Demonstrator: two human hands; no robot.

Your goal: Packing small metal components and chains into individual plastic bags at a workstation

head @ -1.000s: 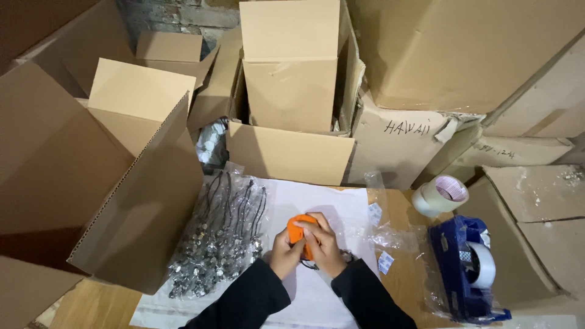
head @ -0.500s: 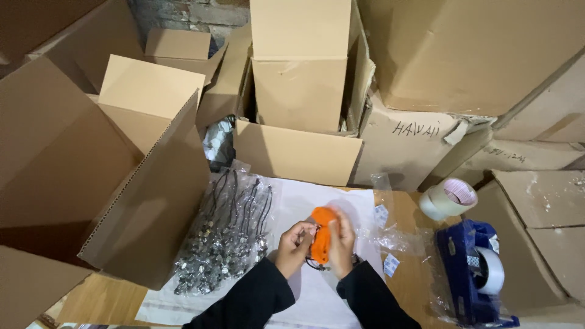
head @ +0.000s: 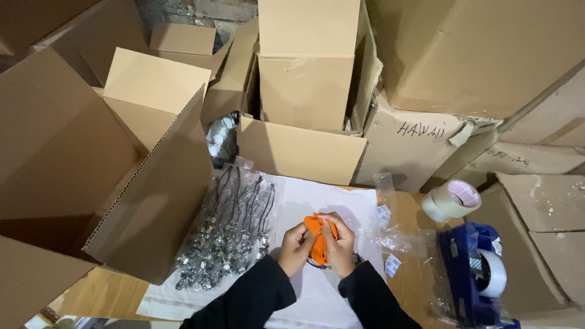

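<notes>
Left hand (head: 297,247): fingers curled onto the left side of the small orange pouch (head: 318,239), pinching it.
Right hand (head: 339,242): fingers closed over the pouch's upper right edge; both hands grip the same item.
Orange pouch: held just above the white sheet (head: 317,201), near the middle of the worktop (head: 408,286); it looks crumpled, its mouth not discernible.
Under the hands: a dark ring-shaped part (head: 314,263) shows just below the pouch; its identity cannot be determined.
Progress, judged: one pouch in hand; whether anything is inside it is not visible. The bundle of bagged black cords with metal pieces (head: 228,234) lies at the sheet's left edge and appears unprocessed.
Right edge of worktop: loose clear plastic bags (head: 399,240), a roll of tape (head: 452,200), a blue tape dispenser (head: 472,274).
Surroundings: open cardboard boxes (head: 301,149) crowd the far and left edges.
Hidden or cut off: palms and fingertips mostly masked by the pouch; black sleeves (head: 256,298) run out of frame; the dispenser is clipped at the bottom edge; box contents cannot be seen.
</notes>
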